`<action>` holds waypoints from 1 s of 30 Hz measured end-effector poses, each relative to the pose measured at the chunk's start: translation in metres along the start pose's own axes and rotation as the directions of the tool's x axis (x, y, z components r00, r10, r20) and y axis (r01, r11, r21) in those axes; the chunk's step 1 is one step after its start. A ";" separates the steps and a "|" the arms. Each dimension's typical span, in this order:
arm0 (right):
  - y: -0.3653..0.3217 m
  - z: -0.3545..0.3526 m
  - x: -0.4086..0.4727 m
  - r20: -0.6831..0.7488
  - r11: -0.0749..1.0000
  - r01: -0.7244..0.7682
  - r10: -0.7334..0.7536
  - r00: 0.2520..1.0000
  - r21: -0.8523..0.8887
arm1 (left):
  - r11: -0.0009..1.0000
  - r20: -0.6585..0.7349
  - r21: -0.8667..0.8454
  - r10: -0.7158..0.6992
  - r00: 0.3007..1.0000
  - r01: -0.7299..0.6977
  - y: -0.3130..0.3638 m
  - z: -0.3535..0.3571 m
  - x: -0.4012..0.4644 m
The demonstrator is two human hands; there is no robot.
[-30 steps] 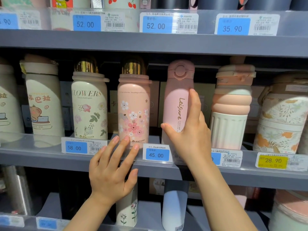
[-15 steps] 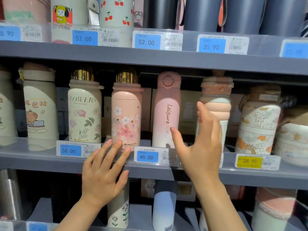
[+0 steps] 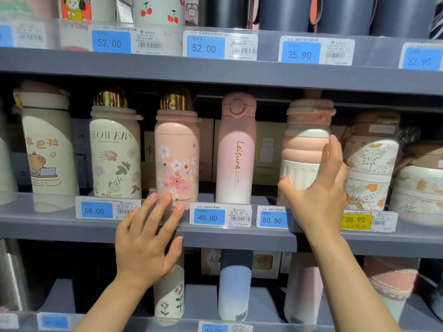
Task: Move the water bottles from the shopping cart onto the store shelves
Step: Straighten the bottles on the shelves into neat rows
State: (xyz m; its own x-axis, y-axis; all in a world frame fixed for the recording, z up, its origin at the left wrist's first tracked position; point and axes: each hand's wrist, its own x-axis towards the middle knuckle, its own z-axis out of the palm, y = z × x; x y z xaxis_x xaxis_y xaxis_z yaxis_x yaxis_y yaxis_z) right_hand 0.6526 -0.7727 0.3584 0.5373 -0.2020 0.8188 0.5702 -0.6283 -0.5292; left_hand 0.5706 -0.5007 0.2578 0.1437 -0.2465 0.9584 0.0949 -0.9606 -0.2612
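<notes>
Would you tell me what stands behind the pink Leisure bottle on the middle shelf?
Behind the Leisure bottle stand beige cardboard boxes, one printed with a cup drawing. The bottle covers the parts directly behind it.

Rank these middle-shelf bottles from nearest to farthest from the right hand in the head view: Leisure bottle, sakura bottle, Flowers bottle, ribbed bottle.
1. Ribbed bottle: at the right hand, between thumb and fingers.
2. Leisure bottle: next to its left.
3. Sakura bottle: further left, above the left hand.
4. Flowers bottle: farthest left of the four.
</notes>
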 end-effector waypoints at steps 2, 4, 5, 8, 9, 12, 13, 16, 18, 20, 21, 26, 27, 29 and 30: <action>0.003 -0.005 0.002 0.051 0.999 0.006 -0.009 0.999 0.049 | 1.000 -0.005 -0.002 0.001 1.000 -0.001 0.000 0.000 0.000; 0.008 -0.011 0.004 0.110 0.998 0.014 -0.022 0.994 0.069 | 1.000 -0.016 0.004 0.003 1.000 -0.003 0.000 0.001 0.000; 0.009 -0.012 0.005 0.123 0.997 0.021 -0.029 0.992 0.070 | 1.000 -0.020 0.010 0.005 1.000 -0.005 0.000 0.001 0.000; 0.010 -0.010 0.005 0.093 0.999 0.047 -0.046 0.995 -0.013 | 1.000 -0.023 0.018 0.013 1.000 -0.013 -0.001 0.002 -0.001; 0.010 -0.009 0.003 0.076 0.998 0.044 -0.041 0.996 -0.049 | 1.000 -0.025 0.021 0.015 1.000 -0.014 -0.001 0.002 -0.001; 0.009 -0.004 0.002 0.045 0.998 0.024 -0.021 0.999 -0.063 | 0.999 -0.028 0.025 0.022 0.999 -0.021 -0.002 0.003 -0.001; 0.009 -0.004 0.002 0.049 0.999 0.024 -0.022 0.999 -0.049 | 0.999 -0.029 0.028 0.024 0.999 -0.023 -0.002 0.004 -0.001; 0.010 -0.009 0.002 0.114 0.999 0.043 -0.044 0.993 0.011 | 0.999 -0.036 0.037 0.029 0.999 -0.027 -0.003 0.005 -0.002; 0.011 -0.013 0.002 0.163 0.998 0.051 -0.057 0.985 0.044 | 0.999 -0.042 0.037 0.031 0.999 -0.030 -0.003 0.006 -0.002; 0.009 -0.014 0.002 0.174 0.998 0.056 -0.061 0.983 0.037 | 0.999 -0.042 0.035 0.030 0.999 -0.029 -0.003 0.006 -0.002; 0.008 -0.013 0.002 0.160 0.998 0.061 -0.063 0.985 0.016 | 0.999 -0.042 0.033 0.029 0.999 -0.027 -0.003 0.005 -0.002; 0.006 -0.006 0.000 0.090 0.994 0.046 -0.037 0.995 -0.097 | 0.999 -0.042 0.029 0.025 0.999 -0.024 -0.002 0.005 -0.001; 0.006 -0.007 0.001 0.094 0.996 0.041 -0.033 0.995 -0.079 | 0.999 -0.043 0.029 0.024 0.999 -0.023 -0.002 0.005 -0.001; 0.008 -0.011 0.001 0.119 0.999 0.031 -0.027 0.992 -0.026 | 0.999 -0.045 0.029 0.020 0.999 -0.019 -0.002 0.004 -0.002; 0.009 -0.013 0.002 0.139 1.000 0.025 -0.025 0.990 0.004 | 0.999 -0.046 0.029 0.018 0.999 -0.017 -0.002 0.004 -0.002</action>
State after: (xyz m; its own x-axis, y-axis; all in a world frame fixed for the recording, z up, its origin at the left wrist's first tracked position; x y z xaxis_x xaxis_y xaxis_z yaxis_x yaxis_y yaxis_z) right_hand 0.6506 -0.7887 0.3581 0.6041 -0.0797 0.7929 0.5859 -0.6300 -0.5097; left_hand 0.5744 -0.4975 0.2556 0.1001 -0.2696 0.9578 0.1210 -0.9521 -0.2807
